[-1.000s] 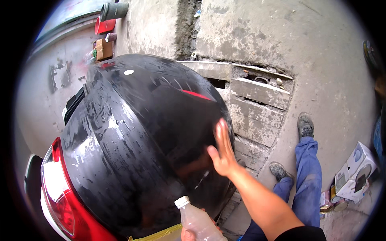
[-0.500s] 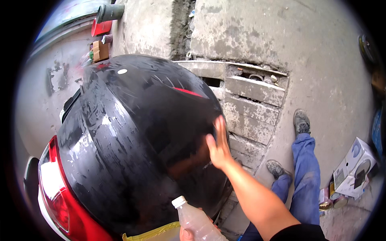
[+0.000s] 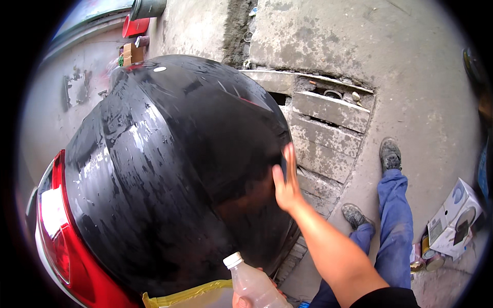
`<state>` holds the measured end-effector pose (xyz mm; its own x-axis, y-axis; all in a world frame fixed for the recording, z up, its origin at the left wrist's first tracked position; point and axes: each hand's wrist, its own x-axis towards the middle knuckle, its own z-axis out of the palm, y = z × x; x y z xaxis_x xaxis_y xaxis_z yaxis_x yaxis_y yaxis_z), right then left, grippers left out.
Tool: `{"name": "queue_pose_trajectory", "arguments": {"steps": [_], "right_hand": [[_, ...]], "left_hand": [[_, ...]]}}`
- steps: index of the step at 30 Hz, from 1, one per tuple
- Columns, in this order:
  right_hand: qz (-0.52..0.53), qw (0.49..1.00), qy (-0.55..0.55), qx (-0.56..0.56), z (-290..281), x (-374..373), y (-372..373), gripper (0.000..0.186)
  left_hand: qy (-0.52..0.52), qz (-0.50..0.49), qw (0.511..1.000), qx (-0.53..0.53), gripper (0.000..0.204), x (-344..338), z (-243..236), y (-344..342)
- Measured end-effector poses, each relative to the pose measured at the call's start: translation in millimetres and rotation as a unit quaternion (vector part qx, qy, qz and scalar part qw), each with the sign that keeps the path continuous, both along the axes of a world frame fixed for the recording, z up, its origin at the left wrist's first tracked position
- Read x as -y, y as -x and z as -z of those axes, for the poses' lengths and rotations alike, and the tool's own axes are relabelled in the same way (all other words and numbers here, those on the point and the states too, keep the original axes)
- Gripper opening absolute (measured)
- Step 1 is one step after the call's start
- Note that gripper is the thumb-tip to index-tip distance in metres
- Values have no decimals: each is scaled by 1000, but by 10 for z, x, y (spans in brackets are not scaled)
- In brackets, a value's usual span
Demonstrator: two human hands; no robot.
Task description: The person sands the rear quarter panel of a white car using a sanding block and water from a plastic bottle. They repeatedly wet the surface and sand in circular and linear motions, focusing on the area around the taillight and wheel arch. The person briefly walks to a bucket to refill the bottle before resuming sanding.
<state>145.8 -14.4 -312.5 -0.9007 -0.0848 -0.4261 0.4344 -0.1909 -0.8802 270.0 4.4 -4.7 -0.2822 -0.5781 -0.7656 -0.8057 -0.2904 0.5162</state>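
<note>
A black, wet-looking car bumper (image 3: pixel 169 205) fills the left and middle of the view, with streaks and droplets over its surface. My right hand (image 3: pixel 288 185) is at the bumper's right edge, fingers stretched out and holding nothing; it looks to be touching the surface. Low in the middle, my left hand (image 3: pixel 240 301) grips a clear plastic bottle (image 3: pixel 252 286) with a white cap and cloudy contents. Part of that hand is hidden behind the bottle. Yellow tape (image 3: pixel 190 294) runs along the bumper's lower edge, and a red tail light (image 3: pixel 57 236) lies to its left.
Cracked concrete slabs (image 3: pixel 328 115) with open gaps lie beyond the bumper's right side. A white printed box (image 3: pixel 452 220) and several cans (image 3: pixel 429 256) stand at the right. At the far left are a red bucket (image 3: pixel 134 27), a dark grey bucket (image 3: pixel 148 9) and a cardboard box (image 3: pixel 132 53).
The view has shifted, so the bumper sits a little higher and further left. My right hand stays along the bumper's right edge with fingers extended; the bottle remains in my left hand.
</note>
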Motion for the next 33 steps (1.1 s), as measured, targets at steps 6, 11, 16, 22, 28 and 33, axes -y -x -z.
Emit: {"name": "queue_pose_trajectory", "arguments": {"steps": [6,11,16,22,28,33], "right_hand": [[0,985,4,-173,-1354,-54,-175,89],[-17,941,-62,-332,-1230,-197,1316,92],[-20,968,0,-249,-956,-107,-95,92],[-10,957,7,-291,-1289,-121,89,99],[38,913,-53,-402,-1282,-59,631,104],[-48,947,-27,-317,-1175,111,-1676,98]], "left_hand": [[10,10,1000,22,99,63,-145,-47],[-13,33,999,-27,107,27,-163,99],[-51,-27,998,-20,105,145,-189,-50],[-45,-20,999,18,97,185,-194,-312],[-89,3,996,-1,101,323,-164,-772],[-111,39,993,-5,105,478,-181,-1100]]}}
